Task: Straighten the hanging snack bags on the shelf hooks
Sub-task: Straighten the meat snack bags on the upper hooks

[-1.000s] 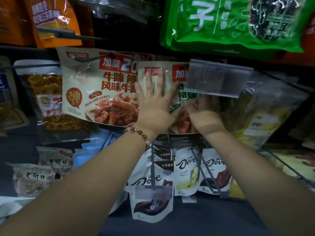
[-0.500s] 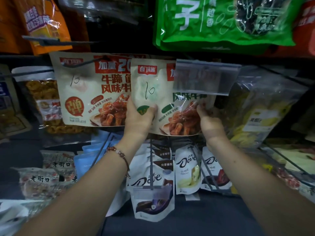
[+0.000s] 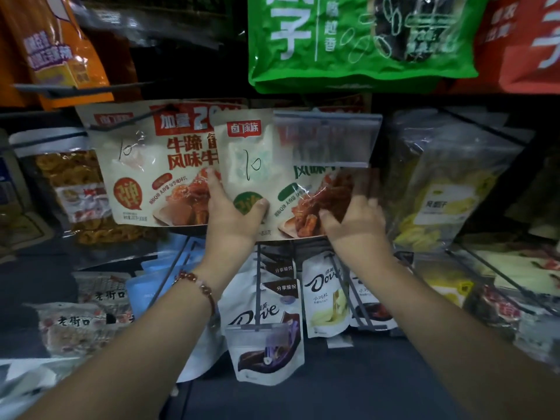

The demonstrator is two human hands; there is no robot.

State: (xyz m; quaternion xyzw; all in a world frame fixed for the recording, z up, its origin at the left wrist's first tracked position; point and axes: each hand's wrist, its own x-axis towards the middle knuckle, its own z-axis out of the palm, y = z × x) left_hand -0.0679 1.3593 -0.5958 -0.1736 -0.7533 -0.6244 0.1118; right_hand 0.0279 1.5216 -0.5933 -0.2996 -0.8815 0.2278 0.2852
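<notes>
Since half a second earlier, both hands had kept to the lower edge of the same pouch; the right hand had slid inward from the bag's right corner and blurred with motion.

Item: front snack bag point(image 3: 260, 165), cream pouch with red brand label and a handwritten "10", hanging on the middle row, overlapping the right side of a matching rear snack bag point(image 3: 151, 177) just to its left.

Left hand point(image 3: 233, 216), beaded bracelet point(image 3: 198, 287) on the wrist: grasped the front bag's lower left edge, thumb on the face, fingers behind.

Right hand point(image 3: 354, 222): at the bag's lower right, fingers curled against the printed meat picture; blur was too heavy to tell whether it gripped or only touched.

Clear price-tag holder point(image 3: 327, 140): covered the front bag's upper right.

Above: green bag point(image 3: 363, 40), orange bag point(image 3: 57, 50).
Right: clear bag with yellow contents point(image 3: 445, 189).
Left: clear bag of brown snacks point(image 3: 69, 189).
Below: white Dove pouches point(image 3: 266, 328) on wire hooks point(image 3: 257, 286)
</notes>
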